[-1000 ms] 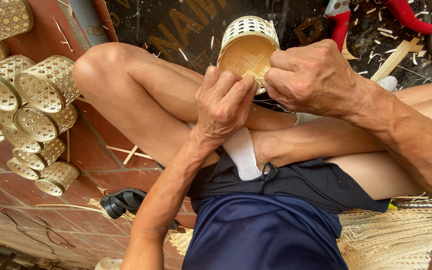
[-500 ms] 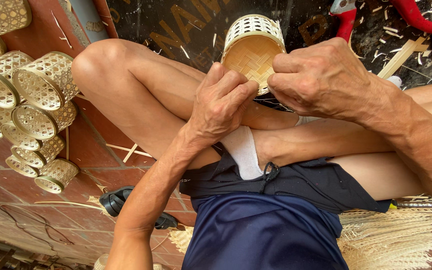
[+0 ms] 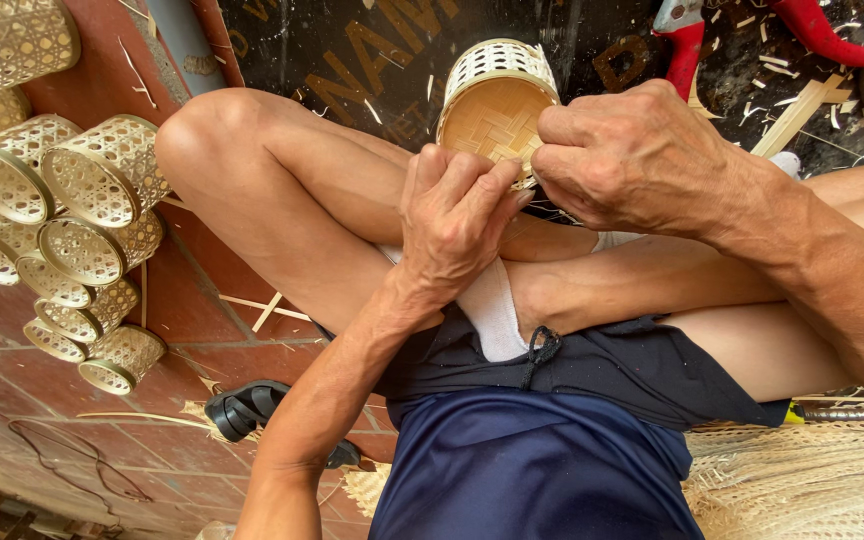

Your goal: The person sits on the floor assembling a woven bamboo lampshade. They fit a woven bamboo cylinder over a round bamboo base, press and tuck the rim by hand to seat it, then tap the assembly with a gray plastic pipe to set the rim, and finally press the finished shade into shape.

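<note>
Both hands pinch rim of small woven bamboo basket (image 3: 495, 100).
Left hand (image 3: 457, 220) below rim, right hand (image 3: 632, 155) beside it; basket rests above knees.

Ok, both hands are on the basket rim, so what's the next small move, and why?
Probably pull the loose strip end snug at the rim. Both the left hand and right hand pinch the near edge of the basket, whose woven base faces the camera, so the work sits right at that edge. The strip itself is hidden under the fingers.
</note>
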The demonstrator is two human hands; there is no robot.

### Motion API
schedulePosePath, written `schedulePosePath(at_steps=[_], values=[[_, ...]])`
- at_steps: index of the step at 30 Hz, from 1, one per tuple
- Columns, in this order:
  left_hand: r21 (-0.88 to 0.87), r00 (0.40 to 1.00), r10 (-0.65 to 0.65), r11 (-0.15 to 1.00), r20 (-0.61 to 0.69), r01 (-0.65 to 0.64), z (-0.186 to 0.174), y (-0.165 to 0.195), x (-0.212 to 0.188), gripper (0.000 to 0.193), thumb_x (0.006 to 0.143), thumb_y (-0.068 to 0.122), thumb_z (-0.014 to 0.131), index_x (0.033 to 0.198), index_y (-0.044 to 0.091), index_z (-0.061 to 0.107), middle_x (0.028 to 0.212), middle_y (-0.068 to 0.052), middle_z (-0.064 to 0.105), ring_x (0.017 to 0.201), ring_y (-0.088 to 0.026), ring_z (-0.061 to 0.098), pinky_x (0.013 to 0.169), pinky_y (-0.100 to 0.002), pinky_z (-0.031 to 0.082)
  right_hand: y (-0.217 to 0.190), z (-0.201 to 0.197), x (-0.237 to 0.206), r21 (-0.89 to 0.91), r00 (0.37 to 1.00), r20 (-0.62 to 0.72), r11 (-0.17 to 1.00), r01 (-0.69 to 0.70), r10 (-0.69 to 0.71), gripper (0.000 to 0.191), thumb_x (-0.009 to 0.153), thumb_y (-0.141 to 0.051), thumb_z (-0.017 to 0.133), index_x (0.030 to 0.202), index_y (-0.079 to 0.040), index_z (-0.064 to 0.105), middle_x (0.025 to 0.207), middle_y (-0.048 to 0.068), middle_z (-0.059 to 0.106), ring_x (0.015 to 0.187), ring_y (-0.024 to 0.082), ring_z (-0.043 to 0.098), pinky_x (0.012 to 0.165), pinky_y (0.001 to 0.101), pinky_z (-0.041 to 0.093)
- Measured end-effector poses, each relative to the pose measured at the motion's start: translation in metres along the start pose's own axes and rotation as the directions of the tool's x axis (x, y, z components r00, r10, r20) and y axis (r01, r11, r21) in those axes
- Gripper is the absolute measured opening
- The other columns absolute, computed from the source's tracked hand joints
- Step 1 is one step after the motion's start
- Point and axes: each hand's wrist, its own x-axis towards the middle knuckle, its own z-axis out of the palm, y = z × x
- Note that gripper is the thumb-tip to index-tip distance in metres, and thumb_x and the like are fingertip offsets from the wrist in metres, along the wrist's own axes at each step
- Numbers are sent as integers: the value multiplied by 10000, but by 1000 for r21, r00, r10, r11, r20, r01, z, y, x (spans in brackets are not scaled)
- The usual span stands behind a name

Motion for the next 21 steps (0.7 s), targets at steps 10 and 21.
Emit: schedulePosePath(at_steps=[10, 21], values=[[16, 997, 0, 1000, -80, 1, 10, 2, -6, 231, 886, 143, 837, 1067, 92, 702, 946, 0, 607, 907, -216, 517, 855, -401, 382, 4, -9, -5, 159, 999, -45, 987, 33, -26, 225, 828, -60, 736, 1036, -10, 664, 846, 85, 542, 774, 272, 604, 647, 387, 508], [-61, 998, -67, 996, 20, 68, 1, 3, -2, 214, 887, 112, 832, 1068, 112, 718, 934, 5, 588, 909, -220, 500, 838, -396, 376, -1, -8, -1, -23, 999, 35, 999, 41, -41, 162, 800, -135, 734, 819, -69, 588, 764, 61, 500, 712, 236, 592, 573, 382, 493]])
